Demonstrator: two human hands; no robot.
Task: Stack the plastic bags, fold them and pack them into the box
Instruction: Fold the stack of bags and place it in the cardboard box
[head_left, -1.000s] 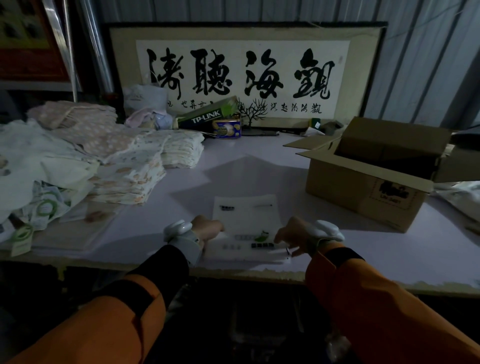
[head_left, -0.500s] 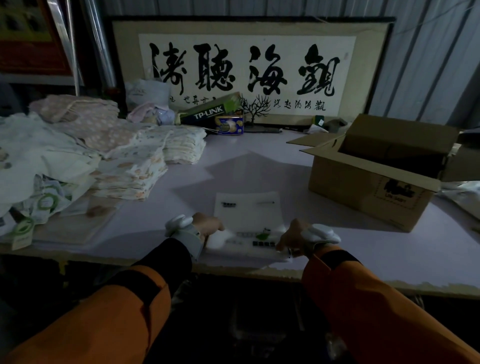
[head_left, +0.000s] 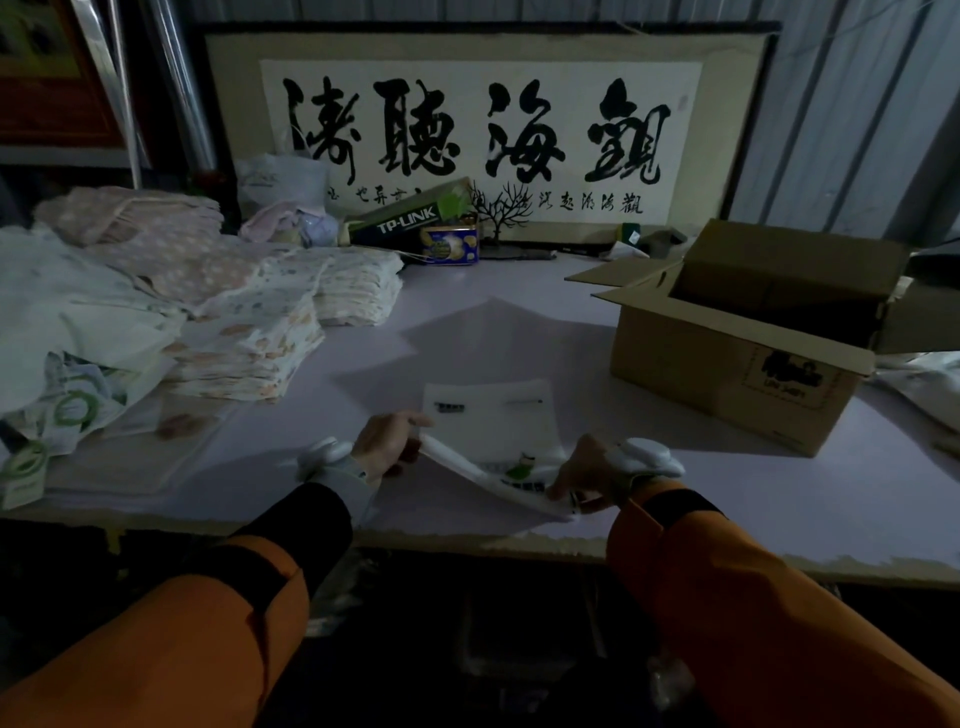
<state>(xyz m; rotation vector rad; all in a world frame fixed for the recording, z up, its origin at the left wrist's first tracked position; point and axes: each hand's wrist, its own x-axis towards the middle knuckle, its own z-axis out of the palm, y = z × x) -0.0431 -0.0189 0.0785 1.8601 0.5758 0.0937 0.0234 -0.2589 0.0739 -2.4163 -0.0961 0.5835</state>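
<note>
- The left hand (head_left: 387, 441) pinched the near left corner of the plastic bags (head_left: 493, 436), fingers curled under the lifted edge with the thumb on top.
- The right hand (head_left: 582, 475) gripped the near right corner the same way, its fingertips closed on the edge.
- Beyond the fingers the far half of the bags lay flat on the table (head_left: 519, 332); between the hands the near edge sagged in a soft curve.
- Risk, as I judged it: the thin, slick sheets could slide over each other during the fold, so the edges would stop lining up; a light pinch might let a lower layer drop out.
- The bags looked white, smooth and limp, rectangular with small dark print.
- The box (head_left: 737, 364) stood well off beyond the right fingers, stiff brown cardboard, flaps open.
- Far left of the left fingers lay soft folded cloths (head_left: 249, 332).
</note>
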